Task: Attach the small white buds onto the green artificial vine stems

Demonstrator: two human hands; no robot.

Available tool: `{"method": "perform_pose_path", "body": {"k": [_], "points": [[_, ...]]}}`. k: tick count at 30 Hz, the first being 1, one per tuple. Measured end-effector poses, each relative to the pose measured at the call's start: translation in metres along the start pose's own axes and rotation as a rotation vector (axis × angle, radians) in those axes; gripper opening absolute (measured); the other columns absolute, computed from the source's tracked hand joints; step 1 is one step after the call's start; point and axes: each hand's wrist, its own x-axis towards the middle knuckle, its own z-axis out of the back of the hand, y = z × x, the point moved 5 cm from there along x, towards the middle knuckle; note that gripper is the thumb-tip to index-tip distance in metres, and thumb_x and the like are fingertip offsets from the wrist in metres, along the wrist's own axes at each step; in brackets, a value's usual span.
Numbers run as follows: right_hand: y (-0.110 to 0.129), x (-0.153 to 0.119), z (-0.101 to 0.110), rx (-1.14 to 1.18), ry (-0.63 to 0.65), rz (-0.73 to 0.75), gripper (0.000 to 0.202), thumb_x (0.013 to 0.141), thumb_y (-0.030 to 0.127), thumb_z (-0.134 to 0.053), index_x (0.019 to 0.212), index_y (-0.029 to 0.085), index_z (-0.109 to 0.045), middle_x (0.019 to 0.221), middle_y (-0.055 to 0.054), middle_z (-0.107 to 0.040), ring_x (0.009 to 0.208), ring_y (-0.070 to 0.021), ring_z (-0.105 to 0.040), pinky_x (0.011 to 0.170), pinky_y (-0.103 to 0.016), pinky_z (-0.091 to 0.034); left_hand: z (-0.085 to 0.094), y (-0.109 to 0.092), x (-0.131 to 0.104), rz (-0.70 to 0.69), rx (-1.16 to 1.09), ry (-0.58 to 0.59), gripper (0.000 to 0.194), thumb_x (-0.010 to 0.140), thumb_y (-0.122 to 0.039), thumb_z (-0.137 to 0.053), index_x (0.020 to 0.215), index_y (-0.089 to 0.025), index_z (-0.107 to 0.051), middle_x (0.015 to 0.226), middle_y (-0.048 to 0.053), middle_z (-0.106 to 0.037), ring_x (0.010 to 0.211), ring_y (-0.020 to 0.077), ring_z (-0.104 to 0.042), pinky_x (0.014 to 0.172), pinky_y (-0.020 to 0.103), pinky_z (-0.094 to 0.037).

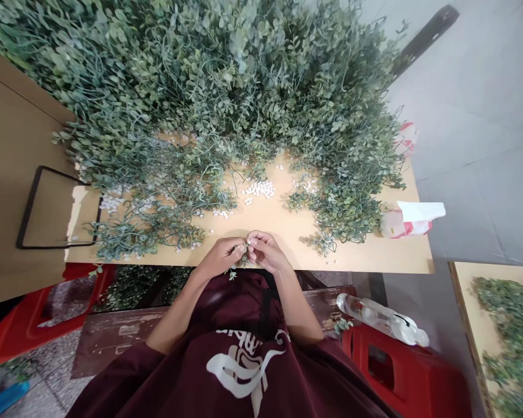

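At the table's front edge, my left hand [221,255] is closed around a small green leafy sprig [232,273] that looks artificial; its leaves hang below the fingers. Close against it, my right hand [267,252] is pinched, with a tiny white piece [249,242] at the fingertips. Fingers of both hands meet at the sprig and partly cover it. Just beyond them lies a loose pile of small white pieces [261,189]. Leafy stems [169,203] spread to the left of my hands, and another bunch [348,203] lies to the right.
A large heap of greenery [226,75] covers the back of the table [387,258]. On the left stand a cardboard box [13,133] and a black wire frame [28,209]. A tissue packet [403,223] lies right; a plastic bottle [379,316] rests near a red stool [414,371].
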Motion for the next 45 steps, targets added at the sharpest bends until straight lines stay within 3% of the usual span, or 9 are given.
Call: {"method": "perform_pose_path", "body": {"k": [20,26,32,35,39,42,45], "points": [[0.001,-0.001,-0.003,-0.051,-0.026,-0.045,0.034,0.067,0.041,-0.084,0.076,0.017,-0.062,0.056,0.006,-0.055,0.045,-0.0071,-0.05,0.047,-0.02,-0.045,0.001,0.001,0.001,0.008,0.079,0.023,0.044,0.097,-0.044,-0.037,0.082,-0.015,-0.066,0.082,0.005,-0.07,0.076,0.0167,-0.063,0.074,0.025,-0.048],[0.001,-0.002,-0.004,-0.075,-0.024,-0.016,0.031,0.072,0.04,-0.081,0.078,0.018,-0.061,0.058,0.006,-0.055,0.046,-0.0071,-0.052,0.048,-0.019,-0.046,0.001,0.002,0.001,-0.004,0.057,0.01,0.041,0.099,-0.041,-0.038,0.081,-0.015,-0.064,0.079,0.004,-0.069,0.073,0.0151,-0.062,0.072,0.024,-0.046],[0.005,-0.002,-0.001,-0.144,-0.054,0.051,0.034,0.075,0.041,-0.078,0.097,0.021,-0.062,0.061,0.007,-0.052,0.048,-0.0081,-0.052,0.048,-0.02,-0.044,-0.001,0.001,0.003,0.015,0.04,-0.008,0.038,0.099,-0.038,-0.039,0.08,-0.015,-0.063,0.079,0.003,-0.068,0.07,0.0134,-0.062,0.068,0.022,-0.045],[0.019,0.004,0.005,-0.322,-0.081,0.126,0.033,0.079,0.044,-0.072,0.1,0.021,-0.061,0.067,0.004,-0.056,0.053,-0.0102,-0.054,0.05,-0.022,-0.044,0.0,0.003,0.001,0.036,0.087,-0.101,0.036,0.099,-0.039,-0.038,0.083,-0.016,-0.061,0.077,0.001,-0.066,0.069,0.0133,-0.059,0.067,0.022,-0.044],[0.058,0.018,0.006,-0.762,-0.243,0.365,0.023,0.088,0.04,-0.058,0.101,0.021,-0.061,0.073,0.002,-0.056,0.06,-0.0112,-0.052,0.057,-0.022,-0.043,0.003,0.01,-0.003,0.113,0.234,-0.243,0.029,0.097,-0.043,-0.042,0.092,-0.018,-0.056,0.071,-0.002,-0.059,0.064,0.0133,-0.055,0.063,0.023,-0.041],[0.081,0.036,-0.003,-1.107,-0.28,0.459,0.021,0.091,0.033,-0.051,0.104,0.02,-0.06,0.075,0.001,-0.056,0.064,-0.0127,-0.051,0.064,-0.024,-0.041,0.0,0.012,-0.003,0.094,0.306,-0.267,0.029,0.089,-0.043,-0.056,0.106,-0.02,-0.054,0.086,0.0,-0.063,0.075,0.0159,-0.059,0.072,0.026,-0.045],[0.088,0.057,-0.01,-1.414,-0.264,0.422,0.015,0.089,0.024,-0.051,0.1,0.019,-0.061,0.073,0.001,-0.057,0.066,-0.0148,-0.05,0.065,-0.025,-0.037,-0.004,0.01,0.0,0.008,0.401,-0.221,0.03,0.087,-0.038,-0.062,0.11,-0.021,-0.055,0.101,0.005,-0.064,0.091,0.0203,-0.06,0.083,0.031,-0.046]]}}
